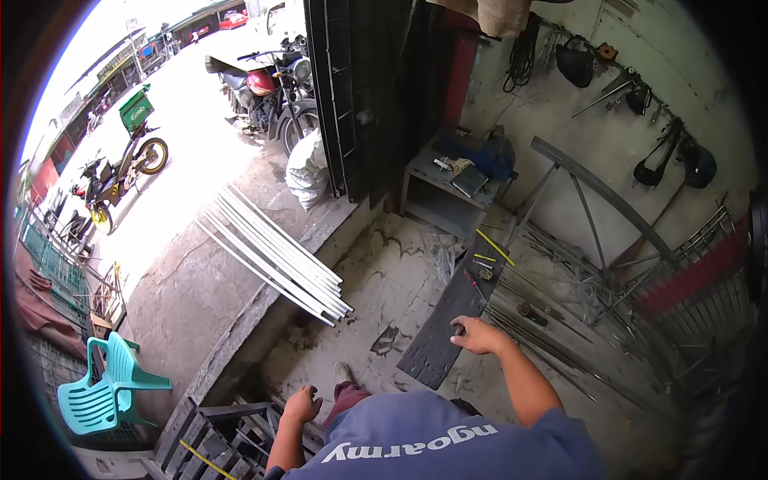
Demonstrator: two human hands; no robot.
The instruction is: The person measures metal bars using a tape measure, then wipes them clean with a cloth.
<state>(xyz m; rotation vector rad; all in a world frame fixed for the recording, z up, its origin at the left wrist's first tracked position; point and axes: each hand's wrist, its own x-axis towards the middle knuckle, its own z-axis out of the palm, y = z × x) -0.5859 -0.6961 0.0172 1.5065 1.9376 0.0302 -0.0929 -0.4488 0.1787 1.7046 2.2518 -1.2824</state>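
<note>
My right hand [478, 334] hovers over the near end of a long dark plank [436, 344], fingers loosely bent with a gap between thumb and forefinger. My left hand [302, 404] hangs low beside my body, its fingers curled a little and apart, nearest to a slatted metal frame [232, 436]. Farther up the plank lie a red-handled tool [470, 278], a small yellow piece [483, 257] and a long yellow strip [496, 247]. Thin metal rods [552, 350] lie along the floor to the right of the plank.
White tubes [268, 256] lie across the doorway step. A small workbench [444, 212] carrying a blue vise [502, 158] stands ahead. Curved metal framework [608, 192] leans at right. Outside are a turquoise chair [112, 388], a white sack [306, 172] and motorcycles [268, 92].
</note>
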